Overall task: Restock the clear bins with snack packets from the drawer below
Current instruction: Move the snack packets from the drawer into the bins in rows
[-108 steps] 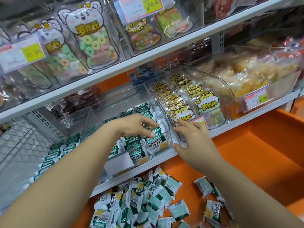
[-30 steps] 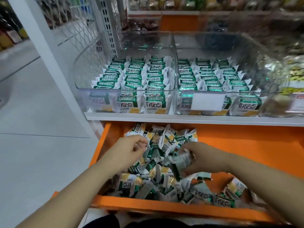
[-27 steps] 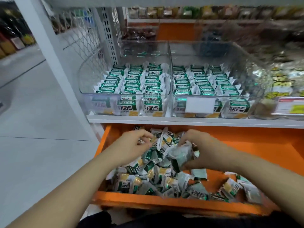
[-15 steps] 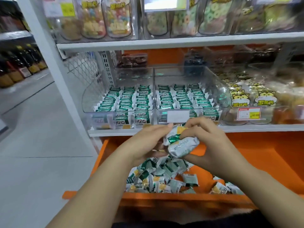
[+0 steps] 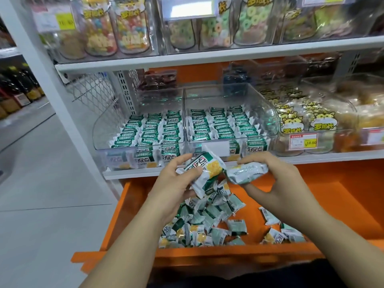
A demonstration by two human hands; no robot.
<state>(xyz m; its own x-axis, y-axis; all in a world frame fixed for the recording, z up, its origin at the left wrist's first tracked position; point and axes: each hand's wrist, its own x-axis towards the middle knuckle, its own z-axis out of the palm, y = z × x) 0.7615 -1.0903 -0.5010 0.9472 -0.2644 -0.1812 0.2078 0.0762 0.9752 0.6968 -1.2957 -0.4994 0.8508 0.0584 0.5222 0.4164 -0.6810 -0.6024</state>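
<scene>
Gripped in the left hand [image 5: 174, 183], thumb across its face: a green, white and yellow snack packet [image 5: 204, 173] printed with large characters, turned sideways. Pinched in the curled fingers of the right hand [image 5: 276, 183], close beside the first: a second packet [image 5: 246, 172], pale back outward, small print too blurred to read. Directly below both hands: a pulled-out orange drawer [image 5: 342, 204] holding a loose heap [image 5: 203, 225] of the same packets. Just beyond the fingertips, on the shelf above: a left bin [image 5: 104, 129] and a right bin [image 5: 268, 113], both clear, lined with neat rows of packets marked 好吃点. Beyond the right hand: a price tag [image 5: 303, 141] reading 16.80, in front of cartoon-hamster bags [image 5: 291, 121].
</scene>
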